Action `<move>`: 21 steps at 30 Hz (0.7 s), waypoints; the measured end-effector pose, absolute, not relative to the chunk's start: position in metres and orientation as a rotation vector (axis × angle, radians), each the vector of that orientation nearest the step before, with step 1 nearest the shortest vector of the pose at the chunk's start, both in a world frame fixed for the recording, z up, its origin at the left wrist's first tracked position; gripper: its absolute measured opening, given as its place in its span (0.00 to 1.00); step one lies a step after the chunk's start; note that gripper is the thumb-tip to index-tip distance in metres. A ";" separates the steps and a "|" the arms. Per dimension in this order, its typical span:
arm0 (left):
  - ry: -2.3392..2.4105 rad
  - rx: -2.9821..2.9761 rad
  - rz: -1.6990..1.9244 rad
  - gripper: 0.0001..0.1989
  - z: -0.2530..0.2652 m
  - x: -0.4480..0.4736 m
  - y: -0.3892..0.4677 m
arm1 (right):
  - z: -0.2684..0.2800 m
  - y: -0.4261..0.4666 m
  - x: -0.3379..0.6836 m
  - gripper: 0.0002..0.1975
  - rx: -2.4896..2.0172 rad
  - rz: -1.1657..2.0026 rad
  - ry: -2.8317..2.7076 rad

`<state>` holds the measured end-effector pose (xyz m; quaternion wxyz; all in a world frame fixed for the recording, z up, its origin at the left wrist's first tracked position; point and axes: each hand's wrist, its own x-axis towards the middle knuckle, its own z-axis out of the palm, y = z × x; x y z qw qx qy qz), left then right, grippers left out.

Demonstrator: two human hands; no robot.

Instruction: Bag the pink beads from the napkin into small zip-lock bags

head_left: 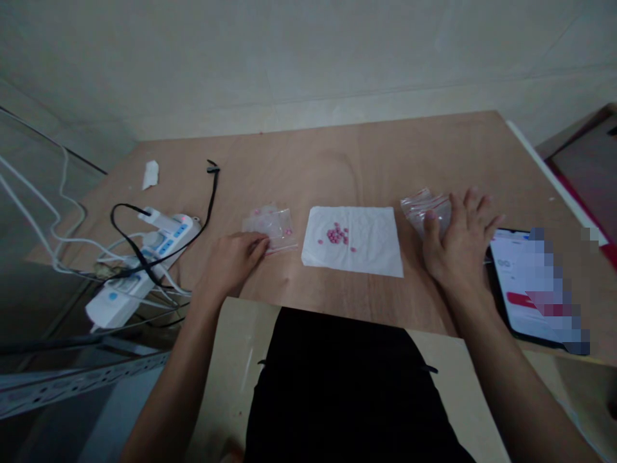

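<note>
1. on the middle of the wooden tabletop (299,167), between your two hands, a creased white paper sheet (378,247) carries the small pink pellets (335,235); most sit in one cluster, a few lie apart. the sheet probably gives them a pale backing and keeps them within reach of both hands.
2. your left hand (231,260) rests at the near-left corner of the flat clear plastic bags (276,226). its fingers are curled close together, the thumb beside the index finger; you may be steadying that corner, but i cannot tell whether you pinch it. a few pink spots show in or through the plastic.
3. your right hand (457,241) is palm down over the red-lined zip bags (418,209), fingers spread, thumb laid across the plastic, perhaps to keep the loose pile from sliding.
4. just beyond that hand, the smartphone (523,289) lies face up with its screen lit, likely angled for you to glance at. part is pixelated, and its writing is too blurred to read.
5. far to your left, the white power strip (179,239) has blue sockets and tangled cables; no brand is legible.
</note>
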<state>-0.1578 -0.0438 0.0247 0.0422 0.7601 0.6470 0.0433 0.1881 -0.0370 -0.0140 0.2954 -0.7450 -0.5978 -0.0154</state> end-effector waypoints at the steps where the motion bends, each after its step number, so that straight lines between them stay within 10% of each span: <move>1: 1.991 2.315 0.085 0.19 0.028 -0.157 -0.043 | -0.014 -0.037 0.188 0.31 -1.983 -0.042 -1.587; 21: 2.124 2.365 -0.119 0.12 0.044 -0.142 -0.033 | -0.011 -0.041 0.189 0.27 -1.934 -0.023 -1.582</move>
